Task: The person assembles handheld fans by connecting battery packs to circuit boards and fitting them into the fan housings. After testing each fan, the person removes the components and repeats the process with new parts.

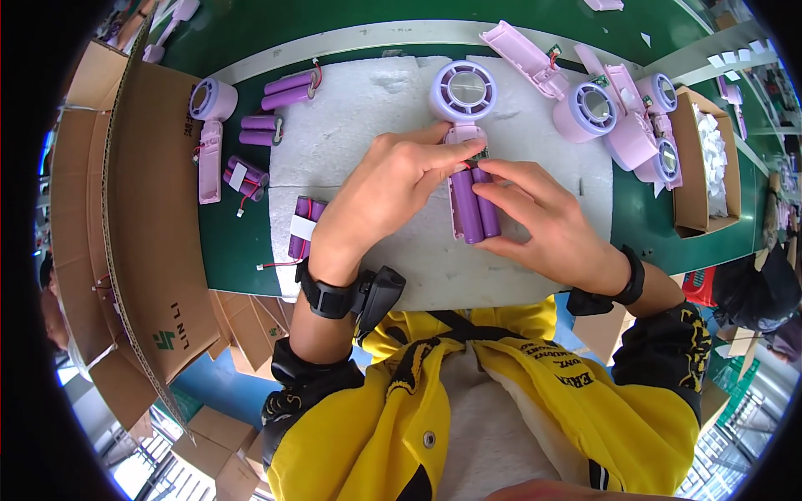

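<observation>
In the middle of the frame, the right hand (547, 221) had the battery pair (468, 209) in its grip, fingertips at the upper end and thumb by the lower right side. The left hand (401, 175), just left of centre, was closed on the upper end of the pink handle (456, 215), its thumb near a small green board (482, 154); what lay right under that thumb could not be told. The batteries lay lengthwise along the open handle, at the centre of the frame.

Good work here seemed to call for a steady left hand on the handle and light, even pressure from the right, both batteries parallel to its walls. The red wire (468, 165) at their upper end was best kept off the edges, where it might have been pinched, and the board spared any hard push.

Just above, the round fan head (464, 88) rested on the white foam sheet (359, 100), which gave a soft backing on the green tabletop (238, 271). More fans (585, 113) lay at the upper right.
</observation>
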### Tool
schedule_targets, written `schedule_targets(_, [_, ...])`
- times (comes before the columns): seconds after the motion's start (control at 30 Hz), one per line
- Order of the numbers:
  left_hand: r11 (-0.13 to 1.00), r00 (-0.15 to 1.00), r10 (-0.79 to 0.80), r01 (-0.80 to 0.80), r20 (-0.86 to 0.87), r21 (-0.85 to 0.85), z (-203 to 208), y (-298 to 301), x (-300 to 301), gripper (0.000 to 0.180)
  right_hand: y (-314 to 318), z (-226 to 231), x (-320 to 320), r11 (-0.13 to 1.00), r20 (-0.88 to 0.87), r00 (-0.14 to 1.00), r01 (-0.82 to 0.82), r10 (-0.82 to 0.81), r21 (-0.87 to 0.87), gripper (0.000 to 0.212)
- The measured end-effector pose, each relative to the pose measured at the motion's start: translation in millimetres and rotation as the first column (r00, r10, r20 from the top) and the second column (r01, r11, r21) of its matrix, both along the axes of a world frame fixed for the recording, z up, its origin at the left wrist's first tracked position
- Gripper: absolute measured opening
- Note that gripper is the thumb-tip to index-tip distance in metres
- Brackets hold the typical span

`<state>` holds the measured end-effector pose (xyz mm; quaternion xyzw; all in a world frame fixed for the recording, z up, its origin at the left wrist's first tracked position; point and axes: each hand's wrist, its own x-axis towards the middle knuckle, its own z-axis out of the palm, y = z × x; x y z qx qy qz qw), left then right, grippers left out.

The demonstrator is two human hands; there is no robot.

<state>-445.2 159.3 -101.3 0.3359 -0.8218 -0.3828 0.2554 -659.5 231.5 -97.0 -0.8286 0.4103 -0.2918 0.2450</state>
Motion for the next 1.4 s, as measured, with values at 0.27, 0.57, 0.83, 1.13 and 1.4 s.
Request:
schedule_targets(0.27, [0.998, 0.994, 0.012, -0.017, -0.105, -0.052, -2.9, 0.8, -4.1, 0.034, 3.2, -2.7, 3.9, 0.997, -0.026, 0.998, 0.051, -0.053, -0.060, 0.048])
schedule_targets(0.57, [0.992, 0.995, 0.063, -0.054, -0.080, 0.114, -6.6, -4.1, -3.7, 0.033, -8.0, 1.1, 7.2, 0.962, 0.060, 0.986, 0.140, -0.158, 0.234, 0.058])
schedule_targets(0.83, [0.929, 0.992, 0.112, -0.084, -0.058, 0.361, -9.9, -7.0, -1.5, 0.048, -14.8, 4.6, 13.8, 0.932, 0.016, 0.985, 0.157, -0.172, 0.327, 0.071])
schedule_targets(1.13, [0.909, 0.984, 0.121, -0.057, -0.131, 0.412, -16.2, -5.4, -6.9, 0.048, -35.3, -7.7, -0.6, 0.999, 0.024, 1.000, 0.022, -0.021, -0.041, 0.039])
schedule_targets(1.4, [0.932, 0.996, 0.082, -0.061, -0.045, 0.356, -1.0, -1.5, -8.7, 0.047, -32.0, -4.9, -7.6, 1.000, -0.085, 0.996, -0.003, 0.005, 0.018, 0.027])
